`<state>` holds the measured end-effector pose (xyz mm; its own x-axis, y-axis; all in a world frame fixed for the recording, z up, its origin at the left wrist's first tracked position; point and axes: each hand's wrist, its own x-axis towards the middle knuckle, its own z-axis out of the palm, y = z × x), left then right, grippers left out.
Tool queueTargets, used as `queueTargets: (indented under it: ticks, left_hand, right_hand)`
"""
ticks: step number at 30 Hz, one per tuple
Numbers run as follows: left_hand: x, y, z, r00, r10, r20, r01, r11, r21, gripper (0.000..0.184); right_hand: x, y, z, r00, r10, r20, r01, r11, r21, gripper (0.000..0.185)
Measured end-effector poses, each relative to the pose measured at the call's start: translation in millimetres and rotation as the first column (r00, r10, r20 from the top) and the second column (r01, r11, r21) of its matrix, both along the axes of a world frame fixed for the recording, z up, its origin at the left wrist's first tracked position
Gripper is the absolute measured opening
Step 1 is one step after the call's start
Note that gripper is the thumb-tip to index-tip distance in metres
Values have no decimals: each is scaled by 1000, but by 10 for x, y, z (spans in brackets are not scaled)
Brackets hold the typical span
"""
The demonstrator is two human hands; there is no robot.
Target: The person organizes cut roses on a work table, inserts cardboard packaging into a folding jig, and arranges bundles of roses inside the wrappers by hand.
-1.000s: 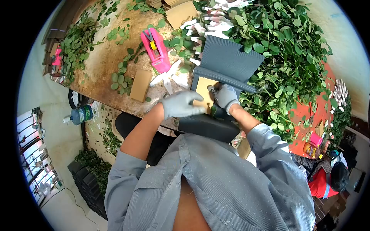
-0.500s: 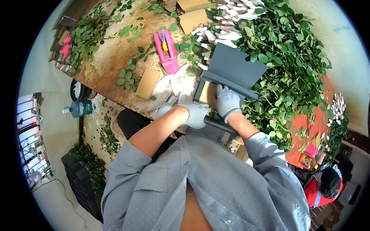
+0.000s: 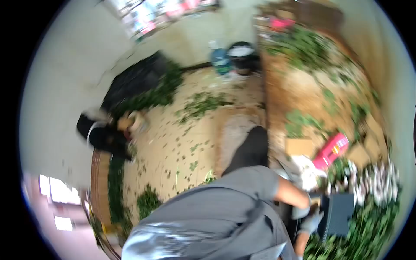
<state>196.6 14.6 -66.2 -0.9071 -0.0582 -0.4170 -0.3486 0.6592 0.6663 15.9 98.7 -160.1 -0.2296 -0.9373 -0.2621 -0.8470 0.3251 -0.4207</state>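
Observation:
My view is tilted and smeared by motion, with both hands at the lower right. My left hand [image 3: 300, 211], in a pale grey glove, is at the near edge of a dark grey hinged box form [image 3: 340, 213]. Beside it, my right hand [image 3: 310, 223], gloved alike, reaches over the form towards a piece of cardboard [image 3: 316, 201] inside. The fingers of both hands are too blurred to make out. A pink tool with a yellow part [image 3: 331, 151], resembling a stapler, lies on the worktable, near a flat cardboard piece [image 3: 299, 146].
White-wrapped bundles [image 3: 375, 184] and leafy stems [image 3: 368, 232] border the form. Stacked cardboard [image 3: 368, 143] lies at the table's far side. A blue water bottle [image 3: 220, 60] and black bucket [image 3: 242, 56] stand by the wall. Leaves [image 3: 201, 104] litter the floor. A dark shape [image 3: 108, 141] at left is blurred.
The view has swung left, showing more floor and wall, so the table and hands now appear at the right. Both hands remain at the grey form.

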Motion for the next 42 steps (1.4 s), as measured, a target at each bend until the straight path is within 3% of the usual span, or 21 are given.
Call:
queueTargets:
  ticks: [1,2,4,7,9,15,16,17,18,20,24,27,30,33,36,37,38,39,41,42]
  left_hand:
    - [20,-13,22,999,43,-25,-43,999,3,30]
    - [13,-8,19,997,66,-46,-66,998,4,30]
    - [-7,96,50,990,120,-71,-122,992,-24,30]
    - [-95,163,56,982,158,-107,-161,987,-24,30]
    - [-113,195,69,975,184,-127,-189,982,-28,31]
    - [-116,169,89,962,226,-154,-234,972,-35,31]
    - [-110,171,94,960,233,-156,-241,970,-35,31]
    - [-126,169,103,959,235,-159,-244,969,-38,31]
    - [-130,161,95,958,237,-162,-246,969,-36,31]
    - [-152,154,96,954,248,-169,-258,965,-40,31]
    - [-165,153,111,946,267,-185,-277,960,-33,31]
    - [-158,161,118,942,278,-189,-288,957,-30,31]
    - [-139,168,135,941,277,-194,-286,958,-20,31]
    - [-151,154,147,944,269,-190,-275,961,-8,31]
    - [-157,95,100,953,253,-164,-255,967,8,32]
    - [-161,75,75,960,240,-143,-241,970,11,32]
    - [-173,63,58,972,204,-117,-203,979,19,32]
    - [-202,70,41,984,154,-90,-153,988,20,32]
    - [-176,75,65,999,31,6,-31,1000,2,32]
    - [-114,31,106,998,-24,62,24,1000,-10,32]
  right_hand:
    - [-46,-73,41,998,-40,57,39,999,19,44]
    - [-66,-66,48,954,-137,265,142,990,1,43]
    - [-110,-50,51,711,-285,644,364,931,10,46]
    - [-425,-13,-310,910,-41,413,102,987,-128,56]
    - [-481,-84,-326,959,66,275,-20,986,-167,60]
    - [-317,-144,-98,959,102,265,-75,991,-110,66]
    - [-61,-167,240,988,32,150,-33,999,4,49]
    - [81,-185,424,999,-27,24,24,994,111,43]
    - [51,-191,406,999,-24,25,21,994,109,43]
    - [-70,-190,339,914,311,-261,-280,948,149,51]
    - [-189,-210,97,932,276,-236,-256,960,112,69]
    - [-387,-263,-119,770,505,-391,-477,862,173,76]
    - [-11,-209,391,825,403,-397,-376,915,149,86]
    - [119,-233,568,772,460,-439,-339,882,327,93]
    - [220,-238,799,876,329,-351,-251,935,251,82]
    - [-32,-227,460,927,261,-270,-239,965,111,73]
    - [4,-189,575,922,344,-180,-344,938,30,62]
    - [-59,-150,421,954,291,-70,-297,950,-100,44]
    - [-143,11,457,909,325,-260,-337,942,1,40]
    - [-26,26,537,936,267,-228,-282,959,-36,38]
